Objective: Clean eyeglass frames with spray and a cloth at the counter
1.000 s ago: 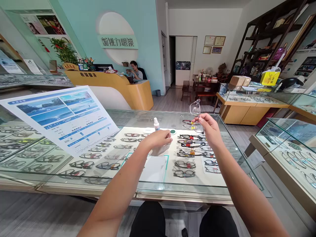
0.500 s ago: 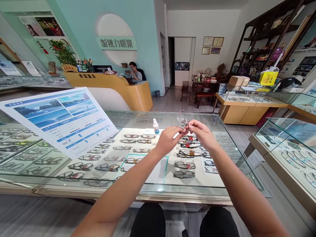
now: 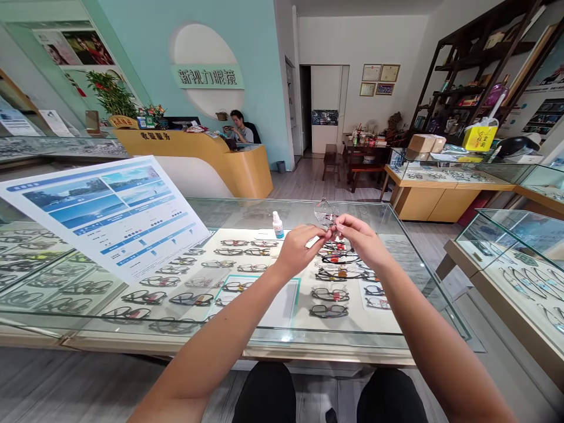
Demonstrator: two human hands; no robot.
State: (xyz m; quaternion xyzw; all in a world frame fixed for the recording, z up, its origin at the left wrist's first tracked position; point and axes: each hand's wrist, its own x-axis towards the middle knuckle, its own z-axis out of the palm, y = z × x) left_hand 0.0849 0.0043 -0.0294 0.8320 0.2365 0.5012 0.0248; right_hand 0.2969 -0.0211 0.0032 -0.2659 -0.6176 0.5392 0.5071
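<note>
A pair of thin-framed eyeglasses [image 3: 325, 214] is held up over the glass display counter [image 3: 365, 214]. My left hand [image 3: 303, 247] pinches it from the left, fingertips closed on its near part. From the other side my right hand [image 3: 359, 236] grips it too, thumb and fingers pressed together close to the left fingertips. Exactly which part each hand holds is hidden behind the fingers. Just left of my hands, a small white spray bottle [image 3: 277, 225] with a blue label stands upright on the glass.
Several rows of spectacles [image 3: 192, 299] lie under the counter glass. A printed sheet [image 3: 145, 235] with blue pictures tilts up at the left. Beyond are a yellow reception desk [image 3: 251, 170] with a seated person [image 3: 241, 130], and another display case [image 3: 520, 270] at the right.
The eyeglasses have shifted very slightly left and turned a little between my fingertips. Both hands keep their pinch in nearly the same place.
</note>
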